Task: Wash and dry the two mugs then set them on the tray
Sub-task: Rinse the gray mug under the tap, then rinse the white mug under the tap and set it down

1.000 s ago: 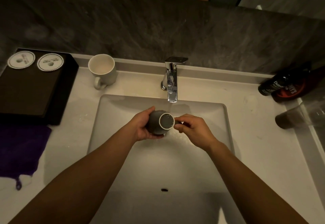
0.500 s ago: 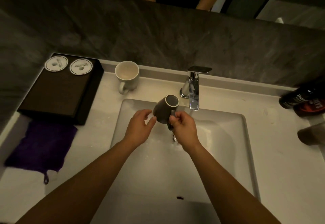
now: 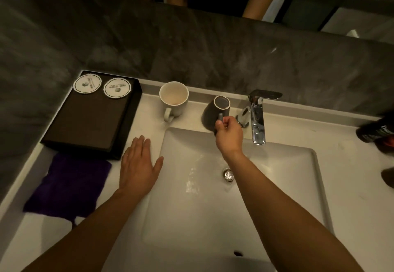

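My right hand (image 3: 229, 134) pinches the handle of the dark grey mug (image 3: 214, 112), which stands upright on the counter behind the sink, just left of the faucet (image 3: 257, 115). A white mug (image 3: 173, 100) stands upright to its left, handle toward me, apart from both hands. The dark tray (image 3: 85, 122) lies at the far left with two round white coasters at its back. My left hand (image 3: 138, 166) lies flat with fingers straight on the counter between the tray and the sink (image 3: 298, 186). A purple cloth (image 3: 68, 184) lies in front of the tray.
Dark bottles (image 3: 377, 132) lie at the right edge of the counter. A dark stone wall rises behind the counter. The sink basin is wet around its drain (image 3: 228, 175).
The grey mug went from over the basin up and back onto the counter by the faucet. My left hand let go of it and came down flat on the counter at the left.
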